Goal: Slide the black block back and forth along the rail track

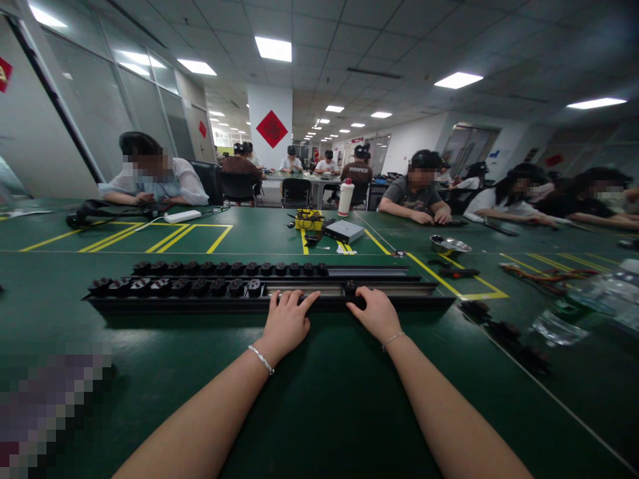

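Note:
A long black power track (224, 307) lies across the green table in front of me. Round black socket modules (200, 287) fill the left part of its channel, and the stretch right of them shows a bare metallic strip (324, 291). My left hand (289, 319) rests on the near edge of the track with its fingers spread, holding nothing. Thumb and fingers of my right hand (375, 313) close around a single black socket module (351, 287) in the channel, apart from the row. A second track (369, 271) with similar modules lies directly behind.
Beyond the tracks are a grey box (344, 231), a yellow item with cables (309, 219) and a white bottle (345, 198). On the right are a metal bowl (450, 246), a plastic bottle (569, 316) and loose black parts (504, 332). Several people sit around the tables.

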`<state>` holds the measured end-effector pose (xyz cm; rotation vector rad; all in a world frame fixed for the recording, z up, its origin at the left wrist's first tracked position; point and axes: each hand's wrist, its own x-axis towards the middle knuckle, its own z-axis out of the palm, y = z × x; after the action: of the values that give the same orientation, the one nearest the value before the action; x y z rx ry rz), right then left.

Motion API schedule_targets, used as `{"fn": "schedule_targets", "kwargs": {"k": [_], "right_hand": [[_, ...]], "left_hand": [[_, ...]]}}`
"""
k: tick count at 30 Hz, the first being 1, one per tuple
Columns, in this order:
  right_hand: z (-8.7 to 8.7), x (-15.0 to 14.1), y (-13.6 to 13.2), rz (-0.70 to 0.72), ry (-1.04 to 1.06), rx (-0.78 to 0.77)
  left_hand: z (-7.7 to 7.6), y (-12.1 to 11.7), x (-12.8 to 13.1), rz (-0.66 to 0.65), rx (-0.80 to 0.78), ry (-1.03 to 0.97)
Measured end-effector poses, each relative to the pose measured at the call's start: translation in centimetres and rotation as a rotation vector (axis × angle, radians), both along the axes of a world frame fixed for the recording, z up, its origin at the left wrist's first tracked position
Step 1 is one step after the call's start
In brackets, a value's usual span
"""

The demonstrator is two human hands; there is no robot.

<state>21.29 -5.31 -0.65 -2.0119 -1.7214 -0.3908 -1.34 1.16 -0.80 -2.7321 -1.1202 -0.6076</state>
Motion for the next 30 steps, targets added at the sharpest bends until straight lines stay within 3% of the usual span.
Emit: {"fn": "schedule_targets", "kwargs": {"k": [30], "right_hand": [[0.11,-0.05,0.05,-0.037,0.013,-0.019]], "left_hand": [[0.19,-0.10,0.00,0.003,0.006,0.007]]}}
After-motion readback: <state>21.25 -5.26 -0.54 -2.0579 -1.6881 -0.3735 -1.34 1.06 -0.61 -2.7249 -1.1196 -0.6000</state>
